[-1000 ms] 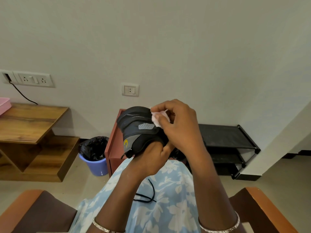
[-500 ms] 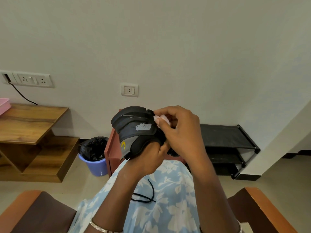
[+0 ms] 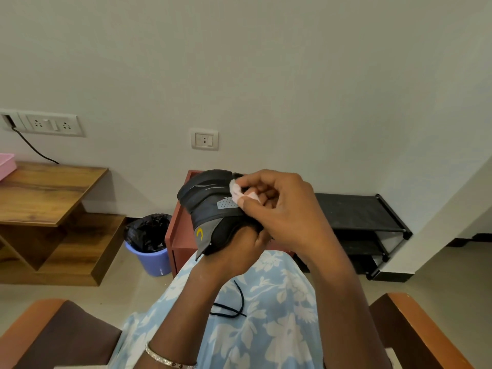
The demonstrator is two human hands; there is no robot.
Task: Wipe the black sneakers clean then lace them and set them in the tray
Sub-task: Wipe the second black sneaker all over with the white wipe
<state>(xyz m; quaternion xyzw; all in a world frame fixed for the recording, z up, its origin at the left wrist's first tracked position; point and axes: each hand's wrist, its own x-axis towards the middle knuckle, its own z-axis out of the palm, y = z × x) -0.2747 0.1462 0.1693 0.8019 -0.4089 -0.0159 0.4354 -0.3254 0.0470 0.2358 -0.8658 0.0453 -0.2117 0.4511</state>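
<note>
— Plain white wall (image 3: pixel 266 75) behind, wooden table (image 3: pixel 53 187) off to the left, corner of a pink tray (image 3: pixel 5 162) on it. Where to look for the black sneaker (image 3: pixel 210 209)?

— Up in front, above the lap, well apart from that tray. Gripped from below by the left hand (image 3: pixel 234 251), fingers mostly hidden behind the shoe. Right hand (image 3: pixel 279 209) pinching a small white wipe (image 3: pixel 235 189) against the upper, just beside the grey perforated patch (image 3: pixel 226 203).

— Both hands occupied, then. How best to do the wiping?

— Going by the grip: press with the wipe's flat face rather than bare fingertips. Stroke along the panel seams, not across. Turn the shoe with the left wrist to bring each side up to the wipe instead of reaching round. Refold to a clean face once soiled. Worth covering the grey tab with the yellow logo (image 3: pixel 199 233) and the sole edge too.

— And the black lace (image 3: pixel 231 307)?

— Loose on the flowered lap, apart from the shoe, not threaded yet. Best left there, clear of the wipe, until done wiping. Only one sneaker in sight, no sign of the other.
</note>
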